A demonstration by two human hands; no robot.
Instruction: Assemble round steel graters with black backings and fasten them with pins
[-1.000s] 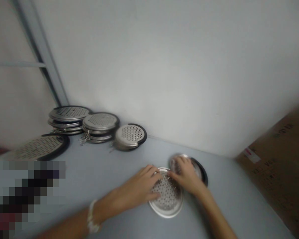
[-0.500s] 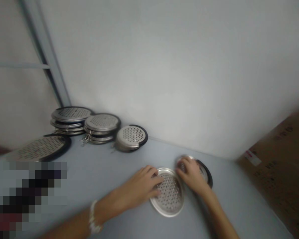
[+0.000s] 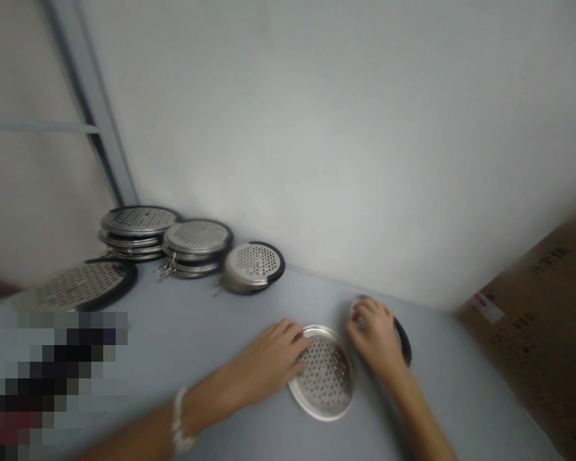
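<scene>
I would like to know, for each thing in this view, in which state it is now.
Left hand: fingers on the front disc's left side
Front disc: flat on the table, perforated face up
Right hand: over the right disc, fingers bent
Right disc: partly covered, black edge showing
Left stack: piled, holes up on top
Middle stack: same
Carton: partly in view; open or closed unclear

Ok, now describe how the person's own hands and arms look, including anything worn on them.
The left hand is ungloved, with a whitish bracelet at the wrist; blur hides its detail. The right hand is ungloved too, with nothing visible worn at the wrist. No sleeves show on either side.
</scene>
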